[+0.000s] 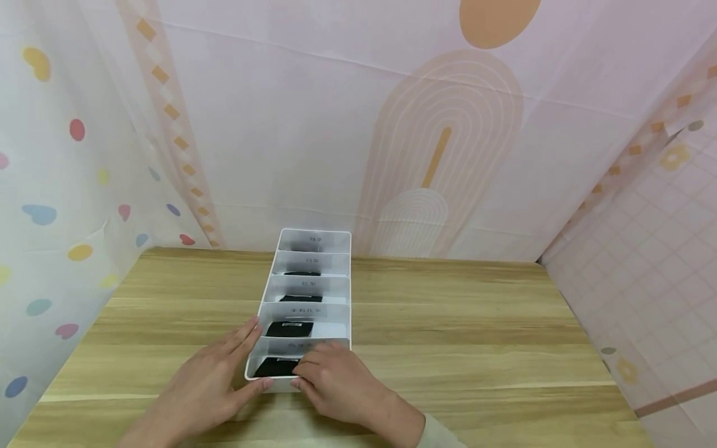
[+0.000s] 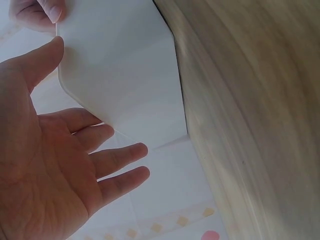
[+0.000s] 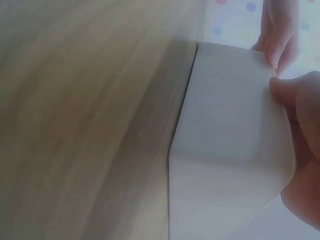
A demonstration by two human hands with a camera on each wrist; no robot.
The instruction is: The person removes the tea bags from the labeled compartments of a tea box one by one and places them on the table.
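Observation:
A long white divided box [image 1: 282,385] stands on the table, its several compartments running away from me. Flat black pieces lie in the compartments, the nearest black piece [image 1: 273,367] in the front one. My left hand [image 1: 207,379] is at the front left corner: its thumb touches the front wall, and its fairly straight fingers [image 2: 120,159] lie along the left side. The right hand [image 1: 344,386] grips the front wall near the right corner, thumb [image 3: 286,91] outside and fingers curled over the rim into the front compartment. Those fingertips are hidden, and the hand covers part of that compartment.
The wood-grain table [image 1: 476,348] extends on both sides of the box. Behind it hangs a patterned cloth [image 1: 291,124]; a spotted cloth [image 1: 67,186] borders the left and a grid-patterned cloth [image 1: 661,249] the right. Dark printed characters mark the compartment walls.

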